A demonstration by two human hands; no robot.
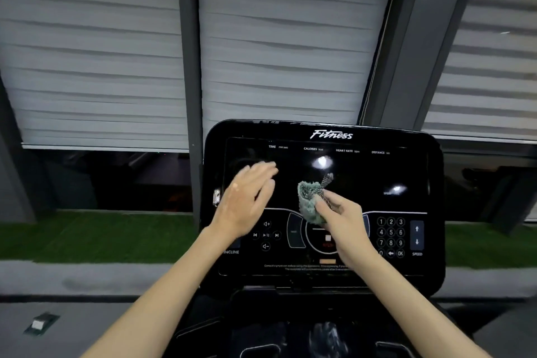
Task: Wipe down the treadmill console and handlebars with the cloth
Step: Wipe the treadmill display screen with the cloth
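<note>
Tray: dark tray [319, 334] below the console's bottom edge, nearest the cam; contents too dim to tell.
L forearm: L forearm [162, 285] bare, rises from bottom-left, angled twd console's left half.
L hand: L hand [247, 197] flat, palm down, fingers straight & close together, holding nothing. Fingertips over the screen's upper-left area, wrist near the media btns [266, 235]. Blurred; can't tell if it touches the glass.
R forearm: R forearm [406, 299] bare, rises from bottom-right, crosses console's bottom edge, leans in twd centre.
R hand: R hand [345, 229] back up, fingers curled, thumb & fingertips clamped on the cloth's lower-right part. Sits betw round dial [327, 241] & keypad [390, 237].
Cloth: cloth [312, 197] grey-green, bunched, w/ a mesh-like patch on top. At console centre, up-left of R hand's fingertips, against the panel just above round dial. Apart from L hand, which is to its left.
Console: console [377, 177] black, glossy; "Fitness" logo at top edge, TIME / CALORIES / HEART RATE / DISTANCE labels just under it. SPEED arrows [417, 235] by right edge, INCLINE label at lower-left corner.
Floor: grey; small flat object [40, 324] far left, well apart from console.
Turf: green turf [87, 235] strip behind console, both sides.
Blinds: pale slatted blinds [96, 52] betw dark frames, farthest back.
</note>
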